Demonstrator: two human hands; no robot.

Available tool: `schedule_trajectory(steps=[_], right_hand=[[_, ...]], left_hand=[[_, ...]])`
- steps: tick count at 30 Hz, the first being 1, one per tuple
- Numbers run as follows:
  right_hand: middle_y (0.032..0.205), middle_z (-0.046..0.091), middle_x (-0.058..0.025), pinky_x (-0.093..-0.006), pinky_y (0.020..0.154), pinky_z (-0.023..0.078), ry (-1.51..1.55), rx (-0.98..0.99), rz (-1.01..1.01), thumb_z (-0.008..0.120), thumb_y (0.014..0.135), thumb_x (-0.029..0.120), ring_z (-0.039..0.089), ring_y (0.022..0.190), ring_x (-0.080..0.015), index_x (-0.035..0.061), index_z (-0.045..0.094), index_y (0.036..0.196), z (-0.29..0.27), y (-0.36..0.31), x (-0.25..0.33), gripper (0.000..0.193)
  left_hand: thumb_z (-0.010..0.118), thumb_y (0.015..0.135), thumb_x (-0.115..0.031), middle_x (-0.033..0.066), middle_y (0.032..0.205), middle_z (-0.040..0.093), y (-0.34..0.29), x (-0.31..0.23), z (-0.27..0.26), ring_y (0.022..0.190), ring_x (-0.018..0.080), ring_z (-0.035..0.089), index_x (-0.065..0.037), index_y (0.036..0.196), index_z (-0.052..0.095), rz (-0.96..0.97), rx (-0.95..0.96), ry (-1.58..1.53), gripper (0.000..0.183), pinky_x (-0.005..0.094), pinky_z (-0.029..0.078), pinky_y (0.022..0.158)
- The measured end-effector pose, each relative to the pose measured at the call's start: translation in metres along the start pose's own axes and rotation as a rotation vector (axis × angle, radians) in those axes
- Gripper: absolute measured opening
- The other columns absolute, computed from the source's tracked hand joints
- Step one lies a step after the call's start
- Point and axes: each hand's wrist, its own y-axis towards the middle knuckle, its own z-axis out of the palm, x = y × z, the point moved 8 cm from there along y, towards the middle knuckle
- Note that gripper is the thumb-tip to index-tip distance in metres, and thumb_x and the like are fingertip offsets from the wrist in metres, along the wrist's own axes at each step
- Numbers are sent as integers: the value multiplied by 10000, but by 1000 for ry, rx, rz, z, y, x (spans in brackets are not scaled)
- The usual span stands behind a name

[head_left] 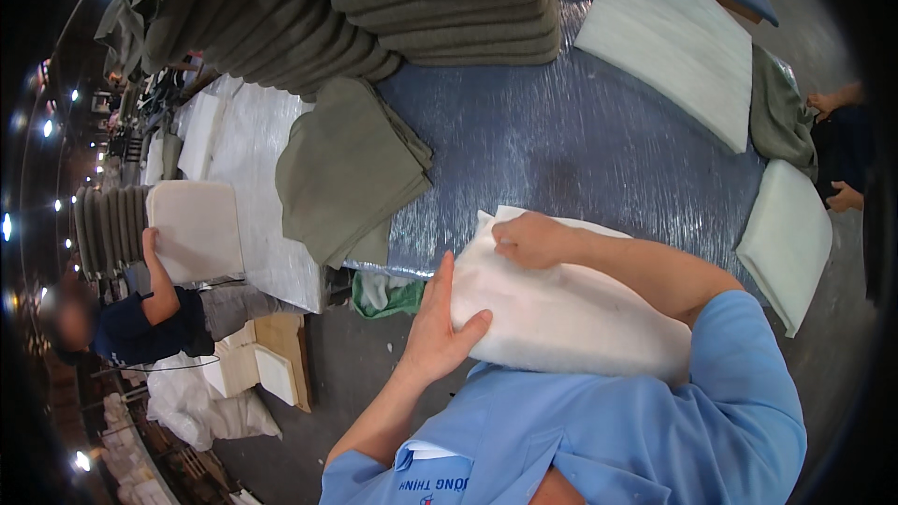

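Note:
A white cushion pad point(561, 318) with a soft fabric-like wrap leans against my blue shirt at the table's near edge. My right hand point(533, 239) reaches across its top, fingers closed on the loose white layer near the far left corner. Along the pad's left side lies my left hand point(440, 323), its fingers stretched out and thumb spread, the palm touching the pad. Just beyond, a small pile of olive-grey fabric covers point(351, 168) rests on the plastic-wrapped blue table point(496, 122).
Tall stacks of grey-green cushions point(440, 5) stand at the back. White pads point(669, 42) lie at the right, near another person's hands point(845, 196). At left, a person point(159, 309) handles a white pad point(195, 229). Below the table sits a green bag point(388, 295).

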Motion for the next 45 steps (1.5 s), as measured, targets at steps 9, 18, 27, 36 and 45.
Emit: schedule_trajectory(steps=[9,18,27,36,45], right_hand=[[1087,757,-157,-449,898,539,266,10,-332,664,987,286,718,993,-326,139,698,1261,-39,-23,57,312],[1074,757,-153,-449,920,536,31,202,-257,612,997,294,708,1031,-334,104,756,1104,-18,-27,23,261],[1039,731,-207,-481,898,530,277,-343,200,597,1020,330,692,1028,-379,86,712,1145,-75,-28,-55,297],[1067,707,-210,-482,940,513,148,-285,171,628,1018,454,673,1071,-363,58,694,1176,1,-101,-69,432],[817,705,-190,-453,767,527,196,-320,281,661,1020,411,696,823,-302,35,733,1018,4,-73,-73,383]], left_hand=[[735,919,-277,334,1570,383,-1,3,0,1462,436,420,93,1639,170,-28,0,-8,987,465,358,1206],[725,938,-192,290,1652,329,-8,6,0,1538,360,352,9,1681,148,-61,14,-12,962,422,302,1243],[580,1069,-474,225,1639,413,42,47,-24,1492,305,421,22,1637,316,-188,203,-187,799,407,319,1232],[486,1074,-616,177,1439,627,125,101,74,1290,239,601,-17,1490,578,-617,421,-562,735,374,464,1106],[543,1080,-545,122,1463,624,163,131,77,1283,216,612,-41,1463,605,-517,352,-662,636,365,478,1098]])
